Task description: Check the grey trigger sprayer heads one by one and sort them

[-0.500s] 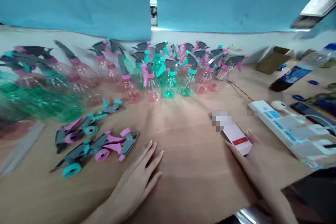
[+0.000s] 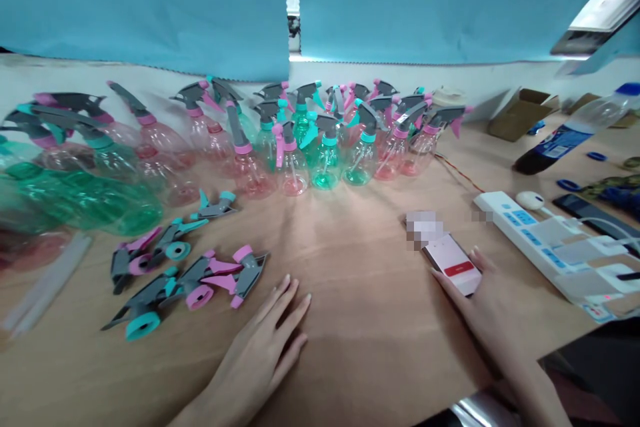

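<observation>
Blue cloth [image 2: 150,7] hangs behind a cardboard box [image 2: 517,115], a drink bottle [image 2: 563,140] and a white power strip [image 2: 537,243].

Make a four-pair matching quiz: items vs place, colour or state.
1. Left hand
2. Right hand
3. Power strip
4. Drink bottle

A. Part-filled with dark liquid
B. Palm down, near the loose spray heads
C. White with blue sections
D. Thumb and fingers around the phone

Pairs: 1-B, 2-D, 3-C, 4-A
</observation>
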Tool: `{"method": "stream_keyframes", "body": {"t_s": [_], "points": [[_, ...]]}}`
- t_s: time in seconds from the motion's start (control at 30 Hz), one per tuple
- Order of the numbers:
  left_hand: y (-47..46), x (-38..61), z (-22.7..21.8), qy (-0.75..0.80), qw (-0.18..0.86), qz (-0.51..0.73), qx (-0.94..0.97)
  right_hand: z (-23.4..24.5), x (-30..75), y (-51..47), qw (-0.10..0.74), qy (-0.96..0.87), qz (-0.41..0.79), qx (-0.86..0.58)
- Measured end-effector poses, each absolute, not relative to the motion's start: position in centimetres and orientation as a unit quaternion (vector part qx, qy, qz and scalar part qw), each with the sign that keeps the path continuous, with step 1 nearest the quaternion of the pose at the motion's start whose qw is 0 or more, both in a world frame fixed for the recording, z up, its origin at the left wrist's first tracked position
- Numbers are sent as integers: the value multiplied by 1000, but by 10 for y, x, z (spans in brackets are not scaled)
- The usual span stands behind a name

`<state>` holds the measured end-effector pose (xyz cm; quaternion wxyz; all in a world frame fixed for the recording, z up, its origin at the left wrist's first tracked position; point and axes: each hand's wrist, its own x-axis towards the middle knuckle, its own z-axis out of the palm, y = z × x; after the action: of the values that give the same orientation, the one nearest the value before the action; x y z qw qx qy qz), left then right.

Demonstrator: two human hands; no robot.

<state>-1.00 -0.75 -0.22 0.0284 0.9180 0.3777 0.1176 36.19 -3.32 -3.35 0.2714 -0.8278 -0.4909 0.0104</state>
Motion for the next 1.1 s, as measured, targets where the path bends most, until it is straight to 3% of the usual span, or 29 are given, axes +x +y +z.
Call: {"method": "stream_keyframes", "body": {"t_s": [0.2, 0.37, 0.47, 0.53, 0.63, 0.87, 1.1], "points": [[-10, -21, 10, 383, 29, 183, 905, -26, 361, -30, 229, -538, -59, -809], [-4, -41, 28, 460, -69, 197, 863, -2, 321, -4, 275, -620, -136, -722], [2, -47, 33, 523, -135, 172, 824, 11, 275, 13, 309, -715, -37, -626], [8, -48, 35, 560, -159, 141, 801, 15, 244, 23, 298, -780, 108, -540], [18, -44, 36, 591, -165, 90, 784, 13, 204, 41, 263, -827, 190, -460], [31, -30, 36, 569, -77, 121, 809, 13, 158, 78, 248, -823, 297, -416], [30, -16, 23, 548, 53, 206, 809, 17, 158, 89, 227, -811, 314, -439]]}}
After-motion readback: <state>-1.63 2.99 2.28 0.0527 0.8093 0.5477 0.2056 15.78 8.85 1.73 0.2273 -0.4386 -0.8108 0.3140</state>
